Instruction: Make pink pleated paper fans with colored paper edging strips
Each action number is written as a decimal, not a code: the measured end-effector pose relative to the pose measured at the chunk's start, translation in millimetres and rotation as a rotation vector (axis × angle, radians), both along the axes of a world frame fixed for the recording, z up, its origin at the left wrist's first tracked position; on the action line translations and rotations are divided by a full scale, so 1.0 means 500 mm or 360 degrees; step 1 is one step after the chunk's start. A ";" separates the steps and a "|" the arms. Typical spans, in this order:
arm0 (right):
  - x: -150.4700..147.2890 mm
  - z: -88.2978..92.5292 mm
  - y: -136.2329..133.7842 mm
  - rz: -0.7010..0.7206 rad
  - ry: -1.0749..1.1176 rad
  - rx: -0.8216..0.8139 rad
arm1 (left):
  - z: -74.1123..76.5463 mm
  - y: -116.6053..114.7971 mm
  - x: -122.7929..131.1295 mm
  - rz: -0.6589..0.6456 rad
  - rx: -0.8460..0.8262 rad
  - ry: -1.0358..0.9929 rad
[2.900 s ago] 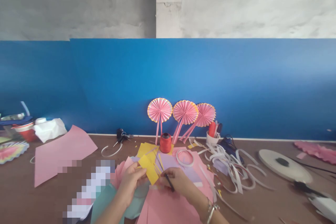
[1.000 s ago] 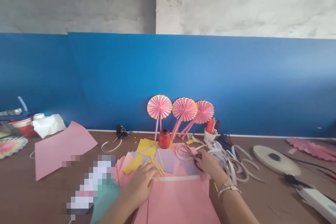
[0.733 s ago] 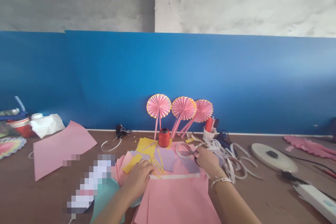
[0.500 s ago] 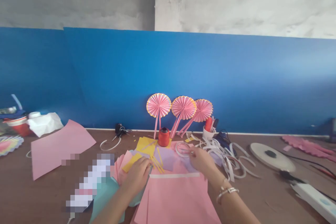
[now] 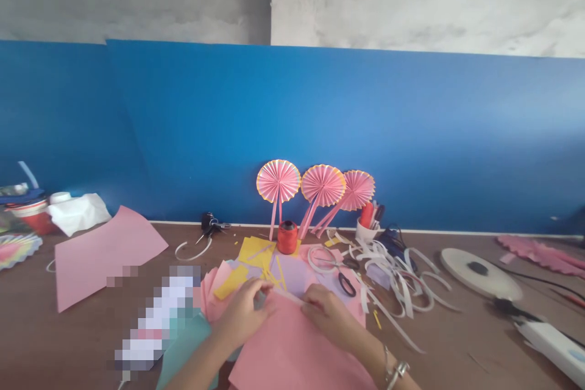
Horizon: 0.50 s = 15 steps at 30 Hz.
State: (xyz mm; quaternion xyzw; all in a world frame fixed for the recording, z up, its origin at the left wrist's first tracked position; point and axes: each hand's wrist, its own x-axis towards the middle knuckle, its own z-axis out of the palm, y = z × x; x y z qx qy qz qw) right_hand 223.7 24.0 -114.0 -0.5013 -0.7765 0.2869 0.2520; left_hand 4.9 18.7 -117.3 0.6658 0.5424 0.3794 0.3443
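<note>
A sheet of pink paper (image 5: pixel 297 347) lies in front of me on a stack of similar sheets. Along its far edge runs a narrow white strip of tape (image 5: pixel 286 296), visible between my hands. My left hand (image 5: pixel 244 314) pinches at the strip's left end, its thumb and fingertips close together. At the other end, my right hand (image 5: pixel 326 314) is closed with the fingertips on the strip and paper edge. Black-handled scissors (image 5: pixel 347 284) rest just beyond my right hand. Yellow paper strips (image 5: pixel 280 273) and lilac paper (image 5: pixel 295 271) lie past my fingers.
A red thread spool (image 5: pixel 287 237) stands behind the papers, before three pink pleated fans (image 5: pixel 322 186) leaning on the blue partition (image 5: pixel 205 134). Tangled white strips (image 5: pixel 402 280) and a glue gun (image 5: pixel 548 341) lie right. Teal paper (image 5: pixel 187 347) and another pink sheet (image 5: pixel 105 259) lie left.
My right hand has left the scissors' spot and come down to the paper's far edge. The scissors now show on the table. The paper edge and white strip have tilted.
</note>
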 end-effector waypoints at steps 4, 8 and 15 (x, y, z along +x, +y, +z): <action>0.010 0.005 0.000 0.0087 -0.0012 0.0095 | 0.015 -0.001 0.009 -0.0081 -0.0186 -0.0301; 0.005 0.006 -0.005 0.0035 -0.0112 0.0246 | 0.015 -0.002 0.017 -0.0089 -0.0236 -0.0413; -0.077 0.012 -0.029 -0.0199 -0.0173 0.0731 | 0.009 -0.009 0.036 -0.0013 -0.0222 -0.0333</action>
